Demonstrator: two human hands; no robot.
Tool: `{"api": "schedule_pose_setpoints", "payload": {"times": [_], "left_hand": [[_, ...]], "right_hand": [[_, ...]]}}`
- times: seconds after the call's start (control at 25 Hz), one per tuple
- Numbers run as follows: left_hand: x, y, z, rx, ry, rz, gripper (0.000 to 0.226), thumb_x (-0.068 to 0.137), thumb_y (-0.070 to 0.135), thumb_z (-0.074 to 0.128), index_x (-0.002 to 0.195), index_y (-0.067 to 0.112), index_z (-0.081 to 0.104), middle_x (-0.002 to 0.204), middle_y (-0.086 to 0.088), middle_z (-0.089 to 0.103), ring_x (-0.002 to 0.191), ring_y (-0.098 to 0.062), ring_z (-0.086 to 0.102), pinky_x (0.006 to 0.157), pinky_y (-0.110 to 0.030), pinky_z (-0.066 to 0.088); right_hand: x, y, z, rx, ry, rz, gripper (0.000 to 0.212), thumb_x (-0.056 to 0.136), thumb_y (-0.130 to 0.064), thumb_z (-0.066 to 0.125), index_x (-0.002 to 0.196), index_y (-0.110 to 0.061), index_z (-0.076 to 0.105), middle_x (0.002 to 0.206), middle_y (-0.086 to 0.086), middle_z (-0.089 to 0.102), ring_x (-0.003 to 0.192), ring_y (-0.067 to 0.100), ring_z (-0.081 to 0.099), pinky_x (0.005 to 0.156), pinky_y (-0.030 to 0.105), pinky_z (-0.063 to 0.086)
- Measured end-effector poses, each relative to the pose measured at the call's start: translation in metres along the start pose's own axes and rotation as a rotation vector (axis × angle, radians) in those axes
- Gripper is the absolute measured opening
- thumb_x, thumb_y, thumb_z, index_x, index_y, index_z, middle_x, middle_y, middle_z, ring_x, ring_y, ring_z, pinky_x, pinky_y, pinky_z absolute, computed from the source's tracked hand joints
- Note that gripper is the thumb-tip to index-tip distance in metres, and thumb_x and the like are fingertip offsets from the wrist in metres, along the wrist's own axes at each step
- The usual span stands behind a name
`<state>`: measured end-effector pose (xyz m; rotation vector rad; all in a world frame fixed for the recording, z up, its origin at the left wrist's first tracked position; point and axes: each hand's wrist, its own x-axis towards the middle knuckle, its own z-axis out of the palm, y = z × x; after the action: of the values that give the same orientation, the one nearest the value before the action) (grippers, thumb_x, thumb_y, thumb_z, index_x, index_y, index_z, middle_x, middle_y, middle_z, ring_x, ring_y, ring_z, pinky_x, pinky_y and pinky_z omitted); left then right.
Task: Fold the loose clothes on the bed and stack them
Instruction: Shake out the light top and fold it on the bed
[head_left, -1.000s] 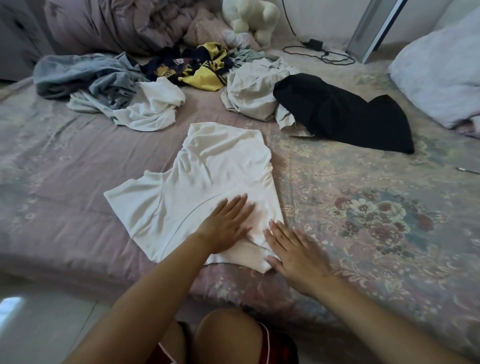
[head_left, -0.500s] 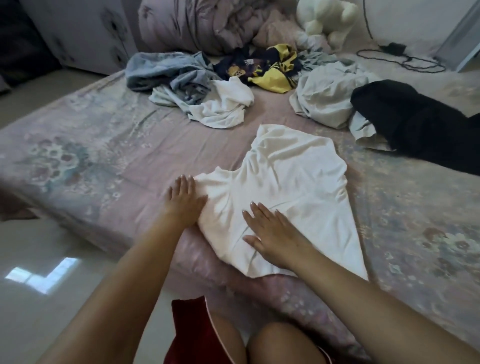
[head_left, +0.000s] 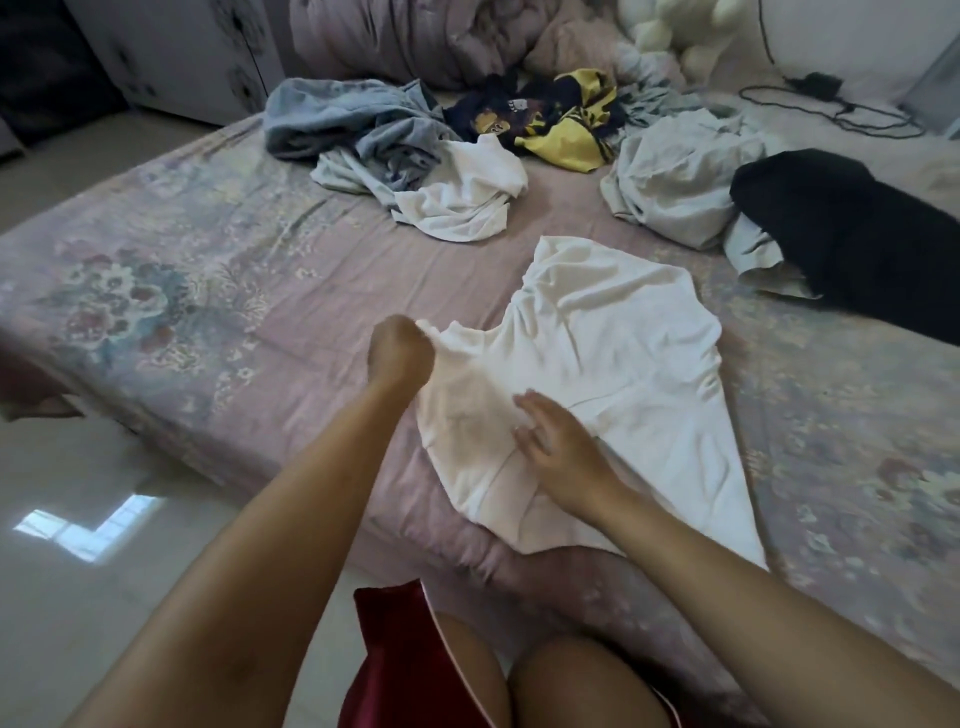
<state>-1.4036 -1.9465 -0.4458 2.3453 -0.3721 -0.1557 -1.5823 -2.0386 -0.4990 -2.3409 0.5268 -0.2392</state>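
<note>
The white T-shirt (head_left: 597, 364) lies spread on the near part of the bed (head_left: 182, 291), right in front of me, its hem running off toward five o'clock at the mattress edge. It is plain cream-white, thin and softly creased, with a faint seam line curving across the middle and shallow wrinkles fanning from the far corner. I can read no print, label or writing on it.

My left hand (head_left: 400, 351) is closed into a fist around the shirt's sleeve end at its nine o'clock side, the cloth bunched and lifted a little where I pinch it. My right hand (head_left: 556, 441) rests palm-down on the shirt's near half, fingers spread loosely and flat, gripping nothing.

Beyond the shirt, toward twelve o'clock, the loose clothes wait in a row: a crumpled white garment (head_left: 462, 197) touching a grey-blue heap (head_left: 353, 124) at eleven o'clock, a yellow and dark printed top (head_left: 561, 124) with a small graphic too blurred to read, a pale grey bundle (head_left: 675, 182) at one o'clock, and a black garment (head_left: 857, 244) at two o'clock lying partly over it. The bed sheet is mauve with faded floral patterns.
</note>
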Motion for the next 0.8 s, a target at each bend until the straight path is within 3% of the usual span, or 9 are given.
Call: {"api": "schedule_pose_setpoints", "payload": {"times": [0.08,0.16,0.2,0.24,0.32,0.4,0.48,0.68,0.8], "left_hand": [[-0.022,0.035,0.009,-0.032,-0.098,0.256,0.018,0.083,0.000,0.050,0.065,0.004,0.054,0.073,-0.018,0.058,0.073,-0.026,0.058,0.053,-0.024,0.026],[-0.055,0.055,0.030,-0.068,-0.380,0.471,0.011,0.086,0.003,0.057,0.093,0.000,0.066,0.085,-0.008,0.056,0.079,-0.024,0.060,0.057,-0.015,0.032],[-0.069,0.057,0.037,-0.057,-0.534,0.532,0.027,0.088,0.010,0.062,0.114,0.001,0.062,0.099,-0.007,0.054,0.084,-0.020,0.059,0.065,-0.012,0.036],[-0.077,0.051,0.041,-0.023,-0.623,0.561,0.043,0.090,0.017,0.063,0.130,0.004,0.052,0.112,-0.008,0.051,0.090,-0.019,0.059,0.076,-0.013,0.038],[-0.076,0.027,0.040,0.086,-0.564,0.637,0.056,0.093,0.020,0.058,0.143,0.005,0.036,0.130,-0.015,0.045,0.109,-0.026,0.056,0.093,-0.025,0.040],[-0.070,0.000,0.031,0.288,-0.503,0.697,0.067,0.095,0.028,0.054,0.148,0.003,0.022,0.147,-0.017,0.033,0.132,-0.030,0.037,0.108,-0.034,0.029],[-0.071,-0.025,0.029,0.518,-0.578,0.726,0.077,0.096,0.043,0.046,0.151,0.009,0.004,0.159,-0.010,0.009,0.146,-0.023,0.011,0.118,-0.034,0.010],[-0.076,-0.052,0.031,0.783,-0.566,0.867,0.074,0.097,0.057,0.021,0.146,0.021,-0.020,0.154,-0.004,-0.024,0.145,-0.018,-0.017,0.117,-0.034,-0.011],[-0.077,-0.052,0.031,0.859,-0.547,1.058,0.071,0.096,0.059,0.018,0.141,0.024,-0.025,0.153,-0.002,-0.025,0.143,-0.019,-0.021,0.117,-0.036,-0.012]], "right_hand": [[0.010,0.006,-0.022,0.381,0.248,0.220,0.027,0.098,-0.022,0.047,0.121,-0.012,0.058,0.124,0.009,0.058,0.113,0.019,0.055,0.097,0.025,0.040],[0.025,0.014,-0.041,0.708,0.316,0.478,0.027,0.099,-0.030,0.040,0.109,-0.012,0.057,0.104,0.012,0.062,0.090,0.023,0.062,0.083,0.034,0.050],[0.031,0.019,-0.047,0.763,0.281,0.572,0.035,0.100,-0.036,0.037,0.112,-0.009,0.056,0.103,0.014,0.063,0.089,0.026,0.063,0.083,0.038,0.051],[0.035,0.023,-0.051,0.732,0.213,0.625,0.044,0.099,-0.042,0.037,0.118,-0.007,0.055,0.108,0.015,0.063,0.095,0.029,0.063,0.089,0.042,0.050],[0.039,0.028,-0.053,0.629,0.144,0.629,0.049,0.094,-0.046,0.047,0.123,-0.007,0.053,0.119,0.013,0.060,0.108,0.030,0.059,0.097,0.044,0.047],[0.042,0.030,-0.054,0.506,0.163,0.512,0.042,0.090,-0.030,0.062,0.125,-0.009,0.052,0.124,0.009,0.056,0.109,0.024,0.056,0.092,0.033,0.046],[0.044,0.031,-0.058,0.261,0.172,0.394,0.037,0.088,-0.010,0.060,0.124,-0.012,0.054,0.122,0.006,0.056,0.104,0.018,0.054,0.082,0.023,0.039],[0.035,0.042,-0.052,-0.176,0.009,0.211,0.031,0.090,-0.007,0.051,0.119,-0.011,0.062,0.120,0.011,0.053,0.113,0.027,0.051,0.091,0.029,0.039],[0.022,0.046,-0.058,-0.424,-0.027,0.088,0.038,0.097,-0.023,0.048,0.134,-0.016,0.053,0.141,0.011,0.038,0.128,0.030,0.034,0.103,0.035,0.032]]}}
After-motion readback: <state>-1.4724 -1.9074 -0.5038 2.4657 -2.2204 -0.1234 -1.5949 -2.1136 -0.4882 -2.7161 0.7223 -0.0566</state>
